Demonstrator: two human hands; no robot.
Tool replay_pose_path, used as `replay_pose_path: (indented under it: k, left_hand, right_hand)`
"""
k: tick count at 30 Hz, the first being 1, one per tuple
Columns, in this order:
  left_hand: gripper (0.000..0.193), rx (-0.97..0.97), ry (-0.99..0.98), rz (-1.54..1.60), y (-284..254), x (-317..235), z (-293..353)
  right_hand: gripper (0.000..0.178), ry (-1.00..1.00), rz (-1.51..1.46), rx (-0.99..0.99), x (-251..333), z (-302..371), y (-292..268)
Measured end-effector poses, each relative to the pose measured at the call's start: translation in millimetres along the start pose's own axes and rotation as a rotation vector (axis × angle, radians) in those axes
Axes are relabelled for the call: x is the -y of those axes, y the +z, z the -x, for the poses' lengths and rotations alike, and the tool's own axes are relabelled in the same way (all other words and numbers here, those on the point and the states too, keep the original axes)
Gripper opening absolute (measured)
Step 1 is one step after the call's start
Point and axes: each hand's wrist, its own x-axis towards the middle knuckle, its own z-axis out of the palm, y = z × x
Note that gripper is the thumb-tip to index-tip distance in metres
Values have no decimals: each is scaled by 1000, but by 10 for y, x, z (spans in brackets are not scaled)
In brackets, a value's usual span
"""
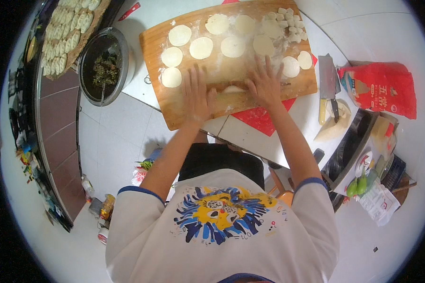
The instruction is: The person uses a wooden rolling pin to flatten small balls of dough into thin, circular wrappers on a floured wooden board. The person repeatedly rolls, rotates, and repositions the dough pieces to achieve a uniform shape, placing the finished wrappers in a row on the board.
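Observation:
Both hands lie flat, fingers stretched out, across a thin wooden rolling pin (219,86) on a floury wooden board (151,56). My left hand (198,92) is over the pin's left part and my right hand (265,84) over its right part. Under the pin, between the hands, shows a small piece of dough (234,89). Several round dough wrappers (201,48) are spread over the far side of the board. At its far right corner lies a cluster of small dough lumps (290,23), dusted with flour.
At the left stand a bowl of dark chopped filling (105,70) and a tray of shaped dumplings (70,35). A cleaver (327,78), a knife (335,109) and a red bag (382,89) lie right of the board. A red cloth (262,118) shows under its near edge.

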Motion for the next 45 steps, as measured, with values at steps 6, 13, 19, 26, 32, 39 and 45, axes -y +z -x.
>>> replay_pose_path:
  k: [6, 13, 19, 26, 32, 39, 45]
  left_hand:
    - [75, 112, -49, 38, -115, -170, 615]
    - [75, 1, -48, -22, -139, -7, -235]
    - [72, 72, 11, 61, 32, 49, 656]
    - [64, -21, 411, 231, -206, -118, -195]
    - [23, -29, 513, 464, -341, -286, -409]
    - [14, 162, 568, 387, -504, -402, -510]
    - [14, 202, 650, 223, -476, -460, -556]
  right_hand:
    - [53, -60, -98, 15, -14, 365, 93]
    - [56, -4, -12, 22, 14, -87, 120]
    - [50, -83, -228, 64, 171, 716, -63]
    - [40, 10, -314, 63, 27, 442, -129]
    - [36, 222, -494, 72, 182, 642, -308]
    - [34, 364, -595, 196, 301, 710, -571]
    - [35, 349, -529, 152, 304, 739, -608]
